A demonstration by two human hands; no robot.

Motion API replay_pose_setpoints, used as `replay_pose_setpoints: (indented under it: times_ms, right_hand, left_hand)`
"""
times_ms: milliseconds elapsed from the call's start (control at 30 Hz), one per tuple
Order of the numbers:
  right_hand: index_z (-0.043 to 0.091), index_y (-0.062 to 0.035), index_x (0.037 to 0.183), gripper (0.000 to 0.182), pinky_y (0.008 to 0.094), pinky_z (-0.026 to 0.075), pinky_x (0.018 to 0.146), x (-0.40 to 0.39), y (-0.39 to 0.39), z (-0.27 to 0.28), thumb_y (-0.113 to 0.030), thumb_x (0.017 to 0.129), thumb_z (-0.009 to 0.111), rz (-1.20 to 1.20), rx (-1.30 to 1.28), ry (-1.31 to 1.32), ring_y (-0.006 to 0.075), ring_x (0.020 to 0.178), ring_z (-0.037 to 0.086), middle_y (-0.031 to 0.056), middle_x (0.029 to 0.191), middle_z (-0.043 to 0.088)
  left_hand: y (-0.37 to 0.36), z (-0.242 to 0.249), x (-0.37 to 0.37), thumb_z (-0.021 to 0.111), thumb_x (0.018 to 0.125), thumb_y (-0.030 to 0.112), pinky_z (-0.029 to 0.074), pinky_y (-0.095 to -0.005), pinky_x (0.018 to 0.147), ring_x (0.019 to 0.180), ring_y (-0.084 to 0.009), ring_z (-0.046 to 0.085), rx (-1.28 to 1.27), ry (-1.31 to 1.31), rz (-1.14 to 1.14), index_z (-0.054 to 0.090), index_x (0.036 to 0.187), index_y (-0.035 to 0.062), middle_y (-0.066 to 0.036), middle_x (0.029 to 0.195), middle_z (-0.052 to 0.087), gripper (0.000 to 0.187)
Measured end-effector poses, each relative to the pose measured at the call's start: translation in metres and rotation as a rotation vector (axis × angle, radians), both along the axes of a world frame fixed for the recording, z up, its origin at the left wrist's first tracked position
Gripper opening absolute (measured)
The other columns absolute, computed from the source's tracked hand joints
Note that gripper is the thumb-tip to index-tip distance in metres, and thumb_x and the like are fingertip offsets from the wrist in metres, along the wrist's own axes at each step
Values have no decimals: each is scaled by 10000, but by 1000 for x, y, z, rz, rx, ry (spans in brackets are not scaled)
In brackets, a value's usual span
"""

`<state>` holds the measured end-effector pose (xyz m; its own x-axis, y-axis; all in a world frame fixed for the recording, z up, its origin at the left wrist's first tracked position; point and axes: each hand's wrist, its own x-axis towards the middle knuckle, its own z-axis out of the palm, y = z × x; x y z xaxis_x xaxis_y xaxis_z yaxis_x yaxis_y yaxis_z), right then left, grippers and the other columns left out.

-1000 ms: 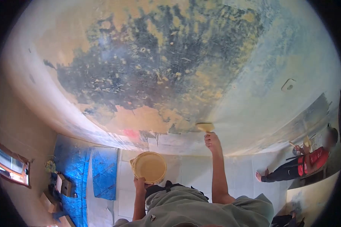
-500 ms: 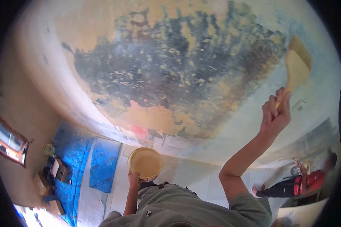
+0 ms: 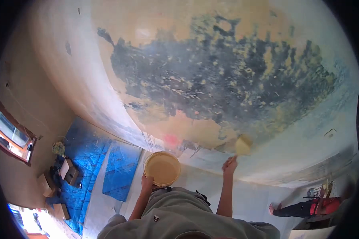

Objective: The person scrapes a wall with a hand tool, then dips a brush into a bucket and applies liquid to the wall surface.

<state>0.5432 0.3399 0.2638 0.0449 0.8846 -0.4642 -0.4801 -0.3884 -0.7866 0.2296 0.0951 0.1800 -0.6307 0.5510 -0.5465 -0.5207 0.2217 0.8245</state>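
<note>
My left hand (image 3: pixel 147 182) grips the rim of a round bucket (image 3: pixel 162 169) at waist height, with a tan inside facing up to me. In my right hand (image 3: pixel 229 164) is the handle of a wide flat paintbrush (image 3: pixel 243 145), its head blurred by motion. The brush overlaps the lower edge of the dark patch on the wall (image 3: pixel 211 75). That patch is mottled grey-black with yellowish spots, and peeled beige areas and a pink smudge lie under it.
Blue sheeting (image 3: pixel 117 175) covers the floor at left, with cardboard boxes (image 3: pixel 69 172) on it. A window (image 3: pixel 11 133) is at far left. At lower right is another person in red and black (image 3: pixel 315 207), by a pale board (image 3: pixel 311 234).
My right hand has come down and left with the brush, from high at right to near the bucket. The view has shifted, so the wall patch sits further right.
</note>
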Motion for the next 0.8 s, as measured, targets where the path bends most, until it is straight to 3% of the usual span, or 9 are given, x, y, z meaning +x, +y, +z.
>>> replay_pose_setpoints:
  times_ms: [33,100,200,267,367,400,467,600,800]
  right_hand:
    - [390,-158,575,415,232,155,279,-4,-17,-49,-454,844,501,72,-295,24,89,286,231,-40,423,277]
    - [375,-183,562,427,210,166,271,-15,-47,-92,-488,841,480,189,-500,-63,69,281,223,-63,405,272]
    - [355,-186,544,430,212,169,270,-64,-88,-90,-467,837,496,187,-469,-80,61,278,226,-70,408,273]
    - [339,-190,534,432,216,168,271,-88,-85,-93,-445,847,493,233,-252,-24,59,282,236,-75,412,274]
    - [348,-190,543,436,215,167,279,-134,-40,-35,-447,858,505,165,-117,-126,64,285,241,-76,413,266]
    - [420,-148,649,357,207,199,294,-146,-32,7,-417,847,544,180,-112,-38,58,317,278,-39,492,370]
    - [430,-158,627,348,196,152,286,-171,-18,80,-391,873,512,205,-6,-122,38,304,224,-75,458,309]
    - [456,-121,668,313,217,130,306,-193,-31,160,-349,872,518,286,-48,-179,42,325,196,-56,470,310]
    - [441,-108,671,358,202,86,309,-225,-62,287,-384,895,483,252,492,-207,24,340,163,-61,462,276]
  left_hand:
    - [-9,-19,-30,440,641,-23,575,-472,491,688,-374,621,-50,99,-72,416,1173,3,-195,949,550,534]
    - [-9,40,-51,446,638,-22,579,-437,528,774,-347,619,-125,24,-93,420,1212,49,-178,998,556,579]
    - [-24,27,-92,463,637,-14,581,-408,573,819,-318,627,-86,-29,-117,430,1243,90,-163,1039,567,615]
    - [-34,12,-121,445,636,-24,570,-495,490,699,-392,623,-137,-1,-110,393,1169,0,-217,938,554,536]
    - [-52,-14,-159,442,641,-17,570,-493,483,692,-393,623,-139,88,-123,386,1161,-18,-236,938,554,522]
    - [-57,1,-163,442,641,-17,570,-493,483,692,-393,623,-147,80,-134,386,1161,-18,-236,938,554,522]
    - [-62,51,-167,439,654,-3,573,-477,481,685,-384,626,-83,-21,-93,382,1158,-26,-241,944,558,508]
    - [-81,13,-183,437,668,12,576,-454,477,670,-368,630,-65,68,-55,382,1165,-18,-234,942,568,501]
    - [-95,31,-183,440,637,10,580,-444,479,724,-378,630,8,-94,33,388,1221,22,-211,1012,552,586]
